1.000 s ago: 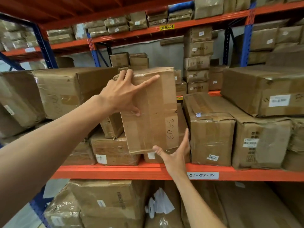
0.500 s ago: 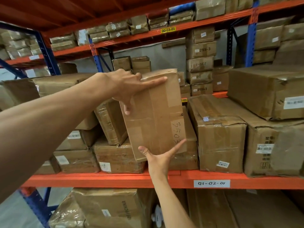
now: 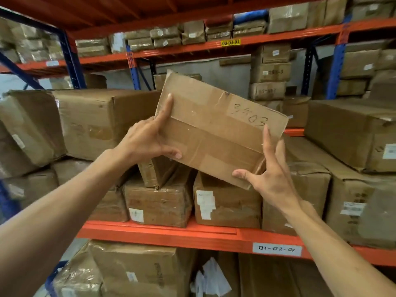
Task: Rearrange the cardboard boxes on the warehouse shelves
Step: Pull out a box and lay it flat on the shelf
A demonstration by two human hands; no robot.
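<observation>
A taped brown cardboard box (image 3: 214,129) marked "3503" hangs in the air in front of the middle shelf, lying lengthwise and tilted down to the right. My left hand (image 3: 143,144) grips its left end, index finger straight up the front face, thumb under the lower edge. My right hand (image 3: 272,179) holds the lower right corner, thumb on the front and fingers round the side. Under the box, two taped boxes (image 3: 160,202) (image 3: 227,206) sit on the orange shelf beam (image 3: 192,234).
A small box (image 3: 158,172) leans on the stack below my left hand. A large box (image 3: 96,121) fills the shelf at left, and big boxes (image 3: 351,133) are stacked at right. Blue uprights (image 3: 70,58) stand behind. More boxes sit on the lower shelf (image 3: 132,271).
The box has turned from upright to lengthwise, its "3503" end swinging up to the right. My left hand slid from its top to its left end; my right hand moved to the lower right corner.
</observation>
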